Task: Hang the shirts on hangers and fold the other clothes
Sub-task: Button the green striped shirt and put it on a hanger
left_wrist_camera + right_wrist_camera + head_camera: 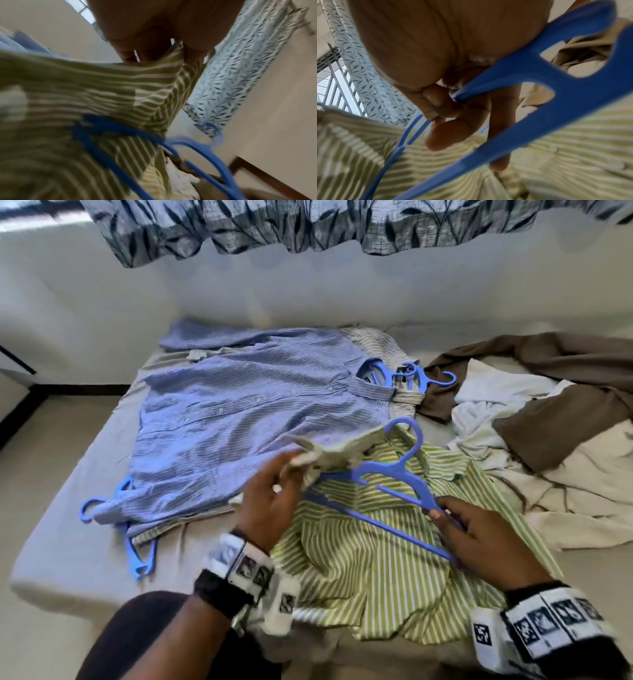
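1. Nearest, the right hand (479, 539) is closed round one arm of a blue hanger (394, 474).
2. Beside it, the green striped shirt (376, 559), spread on the bed (68, 542), is pinched at its shoulder by the left hand (270, 501).
3. Hanging is judged underway; next, the hanger's free arm must be slid into that shoulder.
4. Beyond, a blue striped shirt (257, 405) lies already hung.

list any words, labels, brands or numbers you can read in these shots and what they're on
No readable text in any view.
Wrist bands: black-and-white square marker patterns only, no letters or digits.
Green striped shirt: a pale patch shows in the left wrist view, with nothing legible on it.
Blue hanger: no brand or number visible.
Blue striped shirt: none visible.
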{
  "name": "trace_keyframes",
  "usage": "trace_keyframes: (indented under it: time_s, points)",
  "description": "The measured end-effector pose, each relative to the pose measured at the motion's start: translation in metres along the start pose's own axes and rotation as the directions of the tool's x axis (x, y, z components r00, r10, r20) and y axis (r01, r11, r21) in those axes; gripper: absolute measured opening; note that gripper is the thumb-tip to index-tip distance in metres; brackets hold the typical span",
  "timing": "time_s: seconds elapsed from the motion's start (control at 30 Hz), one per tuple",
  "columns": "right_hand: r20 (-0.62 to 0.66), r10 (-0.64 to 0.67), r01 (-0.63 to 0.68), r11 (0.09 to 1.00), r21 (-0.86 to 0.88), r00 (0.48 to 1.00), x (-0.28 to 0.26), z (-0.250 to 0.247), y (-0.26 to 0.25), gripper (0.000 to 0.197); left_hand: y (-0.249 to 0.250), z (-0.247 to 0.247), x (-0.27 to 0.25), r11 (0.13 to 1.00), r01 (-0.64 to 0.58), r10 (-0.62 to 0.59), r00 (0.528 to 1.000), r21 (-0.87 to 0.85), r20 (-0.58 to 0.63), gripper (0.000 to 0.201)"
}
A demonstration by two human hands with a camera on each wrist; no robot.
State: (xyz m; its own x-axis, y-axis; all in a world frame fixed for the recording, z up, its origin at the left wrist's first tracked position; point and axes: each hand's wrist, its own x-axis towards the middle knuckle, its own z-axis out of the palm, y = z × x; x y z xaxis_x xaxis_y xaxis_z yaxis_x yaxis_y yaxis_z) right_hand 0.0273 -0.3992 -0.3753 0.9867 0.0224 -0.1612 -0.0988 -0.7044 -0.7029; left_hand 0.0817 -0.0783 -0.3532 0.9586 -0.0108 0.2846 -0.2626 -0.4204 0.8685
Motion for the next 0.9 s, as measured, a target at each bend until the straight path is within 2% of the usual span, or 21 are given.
trace_keyframes:
  time_s: [0.07, 0.13, 0.17, 0.23, 0.33, 0.43, 0.5, 0.53, 0.57, 0.63, 0.7, 0.73, 0.9]
  points:
    - [-0.001, -0.017, 0.017, 1.0, 0.013, 1.0, 0.006, 0.016, -0.007, 0.018, 0.016, 0.014, -0.027, 0.995, -0.091, 0.099, 0.975, -0.049, 0.198, 0.025]
    - [-0.009, -0.056, 0.056, 0.998, 0.03, 0.998, 0.007, 0.029, -0.02, 0.016, 0.024, 0.025, -0.042, 0.965, -0.253, 0.209, 0.895, 0.064, 0.395, 0.018]
    - [-0.008, -0.068, 0.068, 0.997, 0.034, 0.998, 0.007, 0.033, -0.026, 0.015, 0.021, 0.027, -0.043, 0.932, -0.335, 0.242, 0.86, 0.139, 0.45, 0.013]
    - [0.002, -0.051, 0.05, 0.997, 0.056, 0.999, 0.006, 0.03, -0.032, 0.015, 0.01, 0.024, -0.035, 0.871, -0.409, 0.25, 0.845, 0.271, 0.473, 0.015]
    - [-0.018, -0.01, 0.011, 0.999, 0.039, 1.0, 0.002, 0.01, -0.028, 0.017, -0.013, 0.008, -0.013, 0.884, -0.304, 0.153, 0.906, 0.356, 0.394, 0.033]
    - [-0.063, 0.009, -0.01, 1.0, -0.015, 0.998, -0.007, -0.014, -0.024, 0.022, -0.025, -0.015, 0.009, 0.894, -0.141, 0.086, 0.986, 0.425, 0.145, 0.035]
    - [-0.099, 0.023, -0.026, 0.999, -0.036, 0.995, -0.011, -0.021, -0.027, 0.017, -0.025, -0.025, 0.018, 0.899, -0.081, 0.084, 0.996, 0.43, 0.013, 0.031]
    - [-0.104, 0.021, -0.026, 0.998, -0.054, 0.994, -0.009, -0.02, -0.03, 0.014, -0.026, -0.026, 0.018, 0.915, -0.076, 0.088, 0.996, 0.397, -0.012, 0.032]
    - [-0.11, 0.02, -0.028, 0.997, -0.069, 0.994, -0.009, -0.019, -0.031, 0.013, -0.021, -0.022, 0.017, 0.929, -0.096, 0.098, 0.995, 0.357, 0.012, 0.033]
    - [-0.103, 0.008, -0.017, 0.997, -0.082, 0.995, -0.007, -0.013, -0.033, 0.015, -0.011, -0.011, 0.009, 0.936, -0.166, 0.125, 0.981, 0.311, 0.148, 0.036]
    - [-0.081, 0.003, -0.009, 0.997, -0.081, 0.997, -0.005, -0.012, -0.033, 0.017, -0.005, -0.002, 0.001, 0.917, -0.225, 0.137, 0.954, 0.331, 0.268, 0.039]
    - [-0.075, 0.012, -0.017, 0.997, -0.07, 0.997, -0.005, -0.016, -0.035, 0.017, -0.005, -0.003, 0.001, 0.911, -0.229, 0.135, 0.951, 0.343, 0.276, 0.04]
    - [-0.103, 0.041, -0.041, 0.999, -0.003, 0.994, -0.021, -0.041, -0.034, 0.013, -0.027, -0.025, 0.024, 0.921, -0.091, 0.075, 0.996, 0.378, 0.057, 0.037]
